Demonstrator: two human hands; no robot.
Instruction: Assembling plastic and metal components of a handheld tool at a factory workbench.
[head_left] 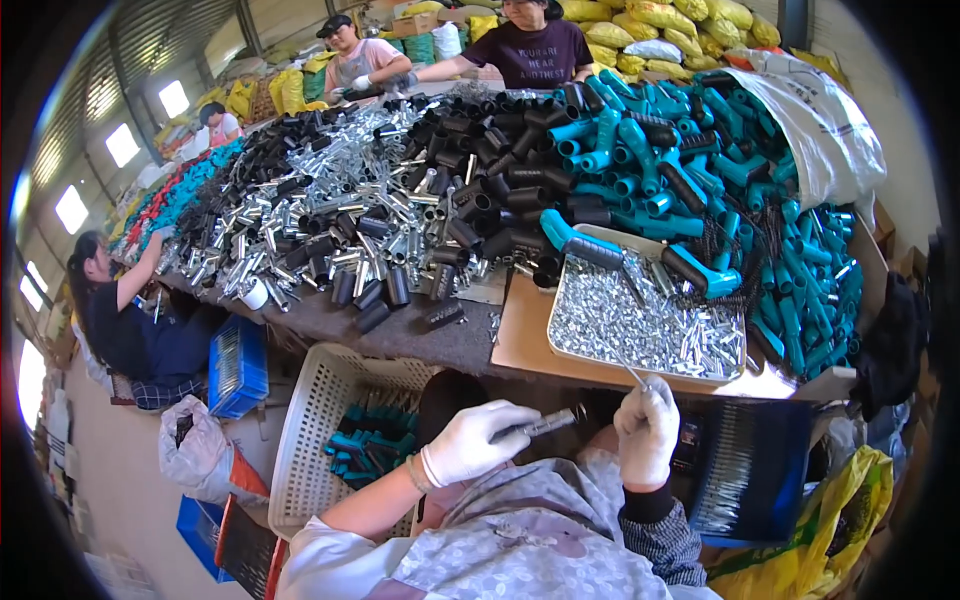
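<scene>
Both of my hands wear white gloves and are held over my lap, in front of the table edge. My left hand is closed around a grey metal tube, whose end points to the right. To its right, my right hand is raised in a fist around a thin metal rod, which sticks out at the top. Just beyond the right hand lies a shallow tray of small shiny metal pieces. Teal and black angled handles rest over its far rim.
Piles of metal tubes, black sleeves and teal handles cover the table. Below stand a perforated cream basket and a blue bin of metal rods. A yellow sack lies right. Several people work around the table.
</scene>
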